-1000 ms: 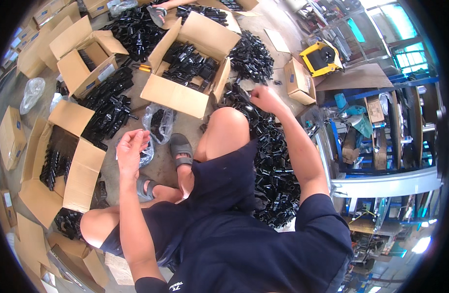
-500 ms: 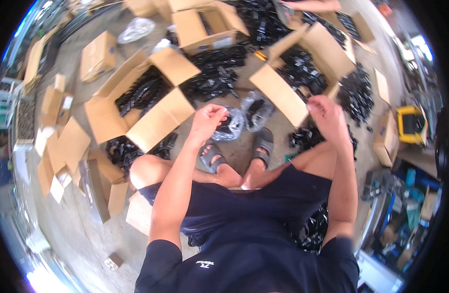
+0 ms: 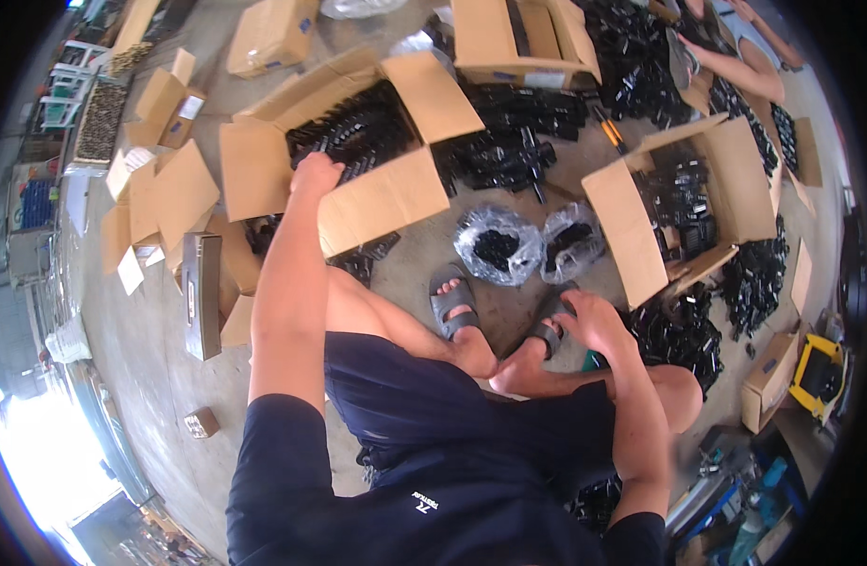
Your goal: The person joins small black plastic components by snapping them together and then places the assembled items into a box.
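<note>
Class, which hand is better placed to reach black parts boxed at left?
Left, probably: the left hand is at the box, by the black parts; the right hand is near a sandal.

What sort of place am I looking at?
Probably a workshop or warehouse: open cardboard boxes hold black parts, loose heaps lie on grey floor, and clear plastic bags sit nearby.

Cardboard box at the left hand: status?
Left hand at cardboard box, grip unclear. Right hand near grey sandal. Black parts inside box; outward flap beside left hand.

Brown carton [image 3: 386,200]; black parts [image 3: 363,118]; shorts [image 3: 396,377] probably navy.
</note>
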`<state>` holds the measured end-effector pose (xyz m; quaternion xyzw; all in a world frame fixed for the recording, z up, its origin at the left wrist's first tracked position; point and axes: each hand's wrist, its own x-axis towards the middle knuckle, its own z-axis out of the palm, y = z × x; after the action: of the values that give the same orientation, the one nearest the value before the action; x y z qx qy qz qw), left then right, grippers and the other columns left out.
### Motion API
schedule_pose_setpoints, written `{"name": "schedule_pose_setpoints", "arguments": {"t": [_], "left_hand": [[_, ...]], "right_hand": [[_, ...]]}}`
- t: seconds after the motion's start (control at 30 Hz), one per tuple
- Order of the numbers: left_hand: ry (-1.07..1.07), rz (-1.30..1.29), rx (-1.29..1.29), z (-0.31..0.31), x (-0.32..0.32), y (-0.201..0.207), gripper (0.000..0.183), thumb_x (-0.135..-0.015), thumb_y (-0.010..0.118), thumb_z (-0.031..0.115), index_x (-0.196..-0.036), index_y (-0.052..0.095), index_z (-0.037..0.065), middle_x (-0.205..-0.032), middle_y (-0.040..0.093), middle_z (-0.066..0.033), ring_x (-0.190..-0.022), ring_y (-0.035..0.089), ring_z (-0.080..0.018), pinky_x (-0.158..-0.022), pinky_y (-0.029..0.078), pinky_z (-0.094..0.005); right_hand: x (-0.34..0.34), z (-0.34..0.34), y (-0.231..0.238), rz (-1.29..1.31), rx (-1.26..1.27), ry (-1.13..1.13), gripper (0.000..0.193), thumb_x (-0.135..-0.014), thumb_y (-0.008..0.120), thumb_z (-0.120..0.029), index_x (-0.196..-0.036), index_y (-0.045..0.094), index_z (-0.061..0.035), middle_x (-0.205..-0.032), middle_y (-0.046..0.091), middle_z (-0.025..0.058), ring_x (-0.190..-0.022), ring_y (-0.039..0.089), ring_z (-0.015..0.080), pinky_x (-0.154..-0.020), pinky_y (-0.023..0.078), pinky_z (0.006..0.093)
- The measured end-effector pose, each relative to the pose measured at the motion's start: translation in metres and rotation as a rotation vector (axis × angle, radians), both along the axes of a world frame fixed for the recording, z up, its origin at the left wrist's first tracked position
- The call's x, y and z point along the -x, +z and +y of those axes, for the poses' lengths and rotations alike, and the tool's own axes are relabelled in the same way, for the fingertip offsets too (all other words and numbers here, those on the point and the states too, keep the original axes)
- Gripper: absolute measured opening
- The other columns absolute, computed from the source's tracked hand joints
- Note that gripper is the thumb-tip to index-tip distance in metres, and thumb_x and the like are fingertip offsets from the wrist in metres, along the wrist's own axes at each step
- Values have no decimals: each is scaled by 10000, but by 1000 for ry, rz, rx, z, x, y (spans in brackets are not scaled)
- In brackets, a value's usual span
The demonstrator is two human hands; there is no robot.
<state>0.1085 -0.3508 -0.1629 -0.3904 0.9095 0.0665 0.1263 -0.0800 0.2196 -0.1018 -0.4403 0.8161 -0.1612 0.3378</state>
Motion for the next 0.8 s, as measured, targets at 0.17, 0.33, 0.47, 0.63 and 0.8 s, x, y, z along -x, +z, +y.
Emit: {"name": "schedule_pose_setpoints", "arguments": {"t": [0.17, 0.33, 0.47, 0.63, 0.8], "left_hand": [[242, 263, -256, -8, -17, -49, 261, -870, 744, 239, -1042, 754, 43, -1015, 751, -162, -962, 709, -259, -875, 533, -358], [138, 333, -289, -19, -8, -57, 100, -840, 735, 113, -863, 710, 19, -821, 714, -114, -786, 658, -215, -764, 518, -354], [186, 342, -246, -20, -12, -55, 136, -873, 662, 115, -976, 691, 32, -902, 716, -176, -848, 689, -284, -801, 528, -386], [596, 695, -593, -23, -23, -13, 170, -959, 576, 109, -1102, 612, 24, -842, 685, -104, -717, 658, -172, -638, 526, -309], [618, 1051, -774, 31, 9, 100, 250, -1007, 629, 237, -1116, 575, 18, -785, 620, -34, -614, 554, -96, -527, 440, -240]], "right_hand": [[18, -29, -19, -87, 32, -43, 347, -872, 699, -285, -1061, 672, 5, -1022, 688, 212, -995, 642, 418, -849, 514, 478], [49, -88, -70, -89, 139, -363, 275, -869, 695, -268, -960, 706, -8, -883, 704, 223, -861, 683, 415, -754, 540, 458], [64, -99, -108, 77, 109, -560, 268, -881, 692, -266, -941, 716, -6, -860, 710, 227, -822, 691, 418, -739, 547, 458], [56, -105, -114, 117, 169, -671, 254, -892, 687, -248, -929, 720, 1, -834, 709, 223, -811, 699, 403, -737, 549, 446], [41, -88, -124, 90, 144, -747, 271, -917, 671, -257, -970, 724, 3, -842, 716, 201, -799, 712, 335, -740, 539, 405]]}}
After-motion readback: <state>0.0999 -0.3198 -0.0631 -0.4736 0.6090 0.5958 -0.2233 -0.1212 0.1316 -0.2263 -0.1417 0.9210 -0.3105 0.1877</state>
